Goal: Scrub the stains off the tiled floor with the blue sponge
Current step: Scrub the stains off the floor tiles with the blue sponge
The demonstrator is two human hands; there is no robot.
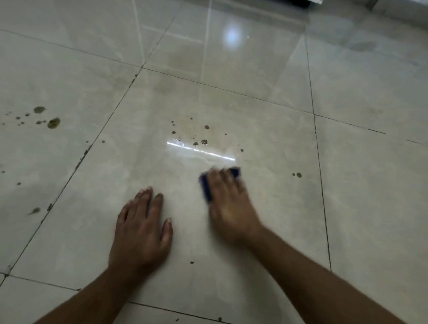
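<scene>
Stains (199, 138) lie just ahead of right hand (228, 202), pressing blue sponge (206, 188) flat; left hand (140, 232) spread on floor (366, 207).

Stained tiled floor (253, 238) under sponge (205, 186)

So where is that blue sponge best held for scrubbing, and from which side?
From above, palm flat on its broad top face, fingers curled over the far long edge. The blue sponge lies flat on the tiled floor as a low slab, so its thin sides offer little. The right hand already covers it this way; the left hand braces flat.
</scene>
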